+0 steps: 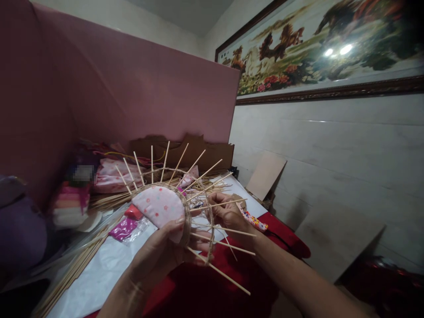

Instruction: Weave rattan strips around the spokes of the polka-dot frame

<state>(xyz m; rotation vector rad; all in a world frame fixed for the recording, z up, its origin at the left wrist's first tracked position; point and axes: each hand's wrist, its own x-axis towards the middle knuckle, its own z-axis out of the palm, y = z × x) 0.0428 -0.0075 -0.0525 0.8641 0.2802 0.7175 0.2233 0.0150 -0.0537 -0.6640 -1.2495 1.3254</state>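
A round craft piece (159,205) has a pale pink, dotted fabric centre, a rim wound with twine, and several thin wooden sticks radiating outward. My left hand (165,247) grips it from below, thumb on the fabric and fingers behind the sticks. Twine (211,221) runs from stick to stick in an outer ring, looped around them. At the right side of this ring, my right hand (225,212) is closed in a pinch on the twine beside a stick. Its fingertips are partly hidden by the sticks.
Bundled sticks (79,265) lie along the table's left side, near a magenta packet (124,229). Folded cloths (71,205) and pink dotted fabric (115,174) are piled behind. Torn cardboard (212,152) stands at the back. A flower-print strip (253,218) lies beyond my right wrist.
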